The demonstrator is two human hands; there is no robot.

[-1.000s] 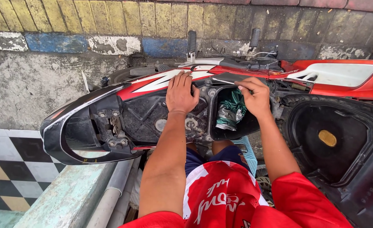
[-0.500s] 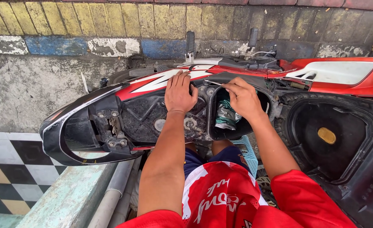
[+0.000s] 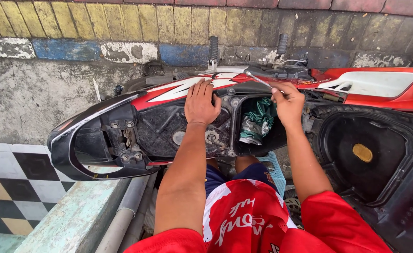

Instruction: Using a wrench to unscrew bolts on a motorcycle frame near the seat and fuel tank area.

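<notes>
A red, black and white motorbike [image 3: 122, 117] stands below me with its seat off and its inner frame exposed. My left hand [image 3: 201, 103] lies flat, fingers spread, on the top edge of the frame by the red side panel. My right hand [image 3: 288, 103] is closed on a thin metal tool [image 3: 258, 79] whose shaft points up and to the left, above an open compartment [image 3: 262, 140]. A crumpled green and grey cloth [image 3: 258, 122] sits inside that compartment.
An open black under-seat tub [image 3: 365, 154] with a yellow cap [image 3: 364, 152] lies to the right. A painted brick wall [image 3: 98, 23] runs behind the bike. A checkered tile floor [image 3: 5, 178], a pale concrete ledge [image 3: 70, 220] and a grey pipe [image 3: 122, 220] are at lower left.
My right hand has lifted from inside the compartment to its upper edge, and the metal tool now shows in it. My left hand has stayed where it was.
</notes>
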